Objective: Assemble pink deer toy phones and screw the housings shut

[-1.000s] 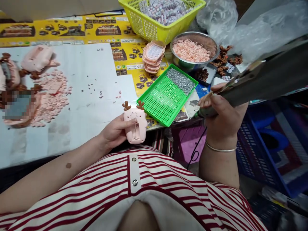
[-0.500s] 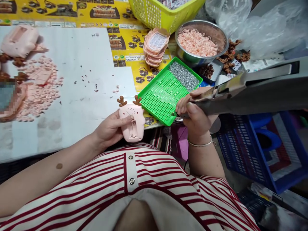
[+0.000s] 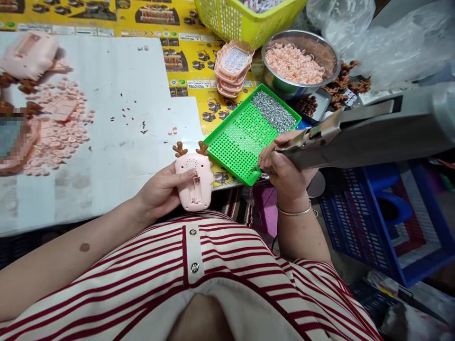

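My left hand (image 3: 164, 187) is closed around a pale pink plastic toy phone (image 3: 185, 192) with brown antlers. Its back faces up, with an uncovered battery slot and screw holes, and the thumb lies across it just above the slot. In my right hand (image 3: 286, 166) is a long grey power screwdriver (image 3: 330, 144), its body rising toward the camera on the right. The screwdriver's tip is at the near corner of a green perforated tray (image 3: 232, 137). Small silver screws (image 3: 275, 113) are heaped at the tray's far end; whether one sits on the tip I cannot tell.
Stacked pink shells (image 3: 232, 66) stand behind the tray, beside a steel bowl (image 3: 336, 71) of small pink parts and a yellow basket (image 3: 231, 23). Pink buttons (image 3: 64, 132) and another pink casing (image 3: 30, 54) lie at left. Blue crates (image 3: 384, 213) are at lower right.
The view has shifted slightly. The screwdriver's rear end has swung a little, while its tip stays at the tray's near corner. The left hand keeps the toy phone in the same place.
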A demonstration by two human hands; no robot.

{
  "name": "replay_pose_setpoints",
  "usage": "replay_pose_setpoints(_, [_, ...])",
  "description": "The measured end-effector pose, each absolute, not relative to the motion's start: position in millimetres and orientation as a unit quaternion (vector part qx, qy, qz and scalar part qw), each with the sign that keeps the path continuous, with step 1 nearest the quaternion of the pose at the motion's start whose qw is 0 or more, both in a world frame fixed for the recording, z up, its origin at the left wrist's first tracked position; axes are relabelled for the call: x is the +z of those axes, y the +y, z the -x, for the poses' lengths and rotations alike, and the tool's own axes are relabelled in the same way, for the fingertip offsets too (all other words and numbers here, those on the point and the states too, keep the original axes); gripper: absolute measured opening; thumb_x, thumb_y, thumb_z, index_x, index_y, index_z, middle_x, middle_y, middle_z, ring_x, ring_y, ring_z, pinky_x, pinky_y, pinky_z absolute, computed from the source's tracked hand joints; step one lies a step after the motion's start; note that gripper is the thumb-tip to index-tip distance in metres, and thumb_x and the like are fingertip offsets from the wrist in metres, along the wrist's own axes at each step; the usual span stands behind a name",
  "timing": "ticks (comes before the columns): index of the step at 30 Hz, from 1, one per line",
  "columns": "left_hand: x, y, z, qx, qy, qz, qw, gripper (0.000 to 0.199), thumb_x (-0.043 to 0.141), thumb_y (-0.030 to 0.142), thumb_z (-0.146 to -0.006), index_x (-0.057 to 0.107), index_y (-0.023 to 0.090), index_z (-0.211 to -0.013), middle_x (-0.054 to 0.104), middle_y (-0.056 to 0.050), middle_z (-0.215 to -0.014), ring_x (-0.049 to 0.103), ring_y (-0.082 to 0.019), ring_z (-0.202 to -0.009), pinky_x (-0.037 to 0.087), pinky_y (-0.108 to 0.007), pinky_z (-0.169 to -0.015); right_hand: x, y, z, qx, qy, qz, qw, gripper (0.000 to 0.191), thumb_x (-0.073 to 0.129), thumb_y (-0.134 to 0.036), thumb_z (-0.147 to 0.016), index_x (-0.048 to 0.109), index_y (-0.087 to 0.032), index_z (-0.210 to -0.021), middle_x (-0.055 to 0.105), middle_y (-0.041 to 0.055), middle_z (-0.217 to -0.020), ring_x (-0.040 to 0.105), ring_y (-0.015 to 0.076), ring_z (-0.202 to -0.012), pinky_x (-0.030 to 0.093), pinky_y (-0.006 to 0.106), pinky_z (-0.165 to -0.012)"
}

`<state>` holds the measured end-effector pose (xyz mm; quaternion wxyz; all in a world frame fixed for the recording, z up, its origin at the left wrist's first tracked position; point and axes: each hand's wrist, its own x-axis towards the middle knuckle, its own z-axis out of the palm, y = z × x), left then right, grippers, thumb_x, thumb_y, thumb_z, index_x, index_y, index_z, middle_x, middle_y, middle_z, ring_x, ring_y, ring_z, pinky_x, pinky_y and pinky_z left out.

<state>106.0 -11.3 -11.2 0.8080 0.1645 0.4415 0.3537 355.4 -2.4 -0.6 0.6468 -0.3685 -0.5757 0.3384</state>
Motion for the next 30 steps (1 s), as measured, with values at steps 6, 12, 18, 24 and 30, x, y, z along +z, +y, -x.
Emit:
replay_pose_setpoints(6, [-7.5,-15.5,-104.3,0.334,0.481,-0.159,0.795,0.040,0.086,0.009,-0.063,0.075,0.013,-0.102,0.077,-0.008,-0.089,0.072,-0.021,-0.079,0.062,-0.031,-0.074,23.7,-4.7,-336.0,0.304,-0.563,0.291,0.711,0.021,0.078,-0.043,-0.082,0.065,-0.030,-0.092,0.046,-0.0075,-0.054,0.045,0.0127,-0.040,0.039,0.030,-0.039])
replay_pose_setpoints(12, [-7.9,-13.2,-109.0,0.332,0.475,-0.180,0.795,0.038,0.084,0.009,-0.066,0.072,0.013,-0.102,0.075,-0.006,-0.086,0.069,-0.019,-0.077,0.057,-0.032,-0.073,40.1,-11.7,-299.4,0.317,-0.569,0.249,0.716,0.022,0.071,-0.046,-0.088,0.059,-0.037,-0.103,0.045,-0.0074,-0.056,0.053,0.0160,-0.046,0.048,0.033,-0.045])
replay_pose_setpoints(18, [-9.3,-12.2,-109.7,0.324,0.443,-0.205,0.810,0.040,0.084,0.012,-0.067,0.073,0.012,-0.105,0.076,-0.008,-0.092,0.068,-0.020,-0.081,0.054,-0.034,-0.080,27.9,-5.4,-279.7,0.338,-0.588,0.247,0.692,0.027,0.067,-0.051,-0.089,0.056,-0.036,-0.109,0.050,-0.0058,-0.061,0.055,0.0169,-0.048,0.049,0.035,-0.048])
replay_pose_setpoints(24, [-12.2,-9.4,-108.5,0.316,0.423,-0.209,0.823,0.041,0.086,0.014,-0.064,0.071,0.012,-0.102,0.074,-0.006,-0.090,0.066,-0.019,-0.080,0.050,-0.032,-0.079,10.1,2.4,-274.5,0.385,-0.570,0.286,0.667,0.035,0.067,-0.059,-0.085,0.061,-0.033,-0.106,0.060,-0.0013,-0.077,0.058,0.0164,-0.055,0.051,0.036,-0.052])
replay_pose_setpoints(30, [-10.3,-4.3,-108.5,0.293,0.427,-0.204,0.831,0.044,0.086,0.013,-0.061,0.072,0.013,-0.103,0.073,-0.005,-0.087,0.065,-0.020,-0.081,0.050,-0.033,-0.079,1.9,12.4,-273.1,0.423,-0.598,0.310,0.607,0.033,0.068,-0.061,-0.083,0.066,-0.030,-0.094,0.063,-0.0008,-0.074,0.060,0.0177,-0.061,0.056,0.037,-0.058])
